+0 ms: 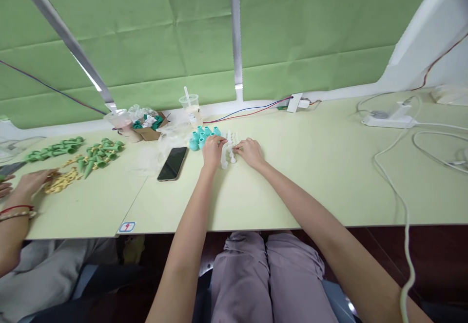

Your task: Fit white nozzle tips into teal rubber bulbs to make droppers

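"Green cloth [310, 30] covers the wall behind a pale yellow table [310, 196]. Two bare hands meet near the middle of its surface."

"What is between them?"

"Small, translucent white pieces [233, 159], lying on the table in rough rows. The left hand [213, 151] is at one side of them, the right hand [250, 152] at the other."

"Is either grip holding something?"

"Each grip is narrow, thumb and fingers drawn together at the pieces. They are too small here for me to tell whether either one is pinched."

"What could go wrong?"

"A careless brush of the fingers could scatter the white pieces. Rounded turquoise pieces [193, 144] crowd just behind the left hand; a nudge from its knuckles might set them rolling."

"Anything farther off?"

"White cable [407, 235] drops over the front edge, near the right forearm [310, 203]. If the arm snagged it, the tug could drag things at the back, perhaps the power strip [393, 120]."
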Demonstrator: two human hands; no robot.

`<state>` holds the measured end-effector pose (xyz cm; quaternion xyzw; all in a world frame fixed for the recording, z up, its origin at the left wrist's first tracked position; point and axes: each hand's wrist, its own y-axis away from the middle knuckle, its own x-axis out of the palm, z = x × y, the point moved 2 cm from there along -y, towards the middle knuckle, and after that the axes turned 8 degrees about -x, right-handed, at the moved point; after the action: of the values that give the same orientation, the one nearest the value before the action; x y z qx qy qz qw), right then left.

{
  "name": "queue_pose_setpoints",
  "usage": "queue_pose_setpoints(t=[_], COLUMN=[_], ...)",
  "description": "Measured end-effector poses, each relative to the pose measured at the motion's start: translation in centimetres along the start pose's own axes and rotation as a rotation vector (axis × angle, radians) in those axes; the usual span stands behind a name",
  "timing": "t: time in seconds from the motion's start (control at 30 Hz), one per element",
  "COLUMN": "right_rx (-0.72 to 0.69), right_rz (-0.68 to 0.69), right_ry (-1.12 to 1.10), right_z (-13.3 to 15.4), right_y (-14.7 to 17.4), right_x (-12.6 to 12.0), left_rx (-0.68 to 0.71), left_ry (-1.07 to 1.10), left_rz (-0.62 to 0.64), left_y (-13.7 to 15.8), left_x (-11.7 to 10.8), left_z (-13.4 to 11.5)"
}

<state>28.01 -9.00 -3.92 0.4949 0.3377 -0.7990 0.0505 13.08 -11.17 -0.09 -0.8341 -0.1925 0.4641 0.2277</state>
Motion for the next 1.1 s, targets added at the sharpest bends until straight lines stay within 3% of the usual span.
queue_pose_setpoints(t=[1.1], right_rx=[0.003], right_rz=[0.064], right_ry=[0.111], right_z=[0.39], right_y=[0.2], right_x=[-0.21], left_rx=[0.001], left_ry=[-0.045], left_rz=[0.064], left_y=[0.13], left_x=[0.14], left_z=[0.03])
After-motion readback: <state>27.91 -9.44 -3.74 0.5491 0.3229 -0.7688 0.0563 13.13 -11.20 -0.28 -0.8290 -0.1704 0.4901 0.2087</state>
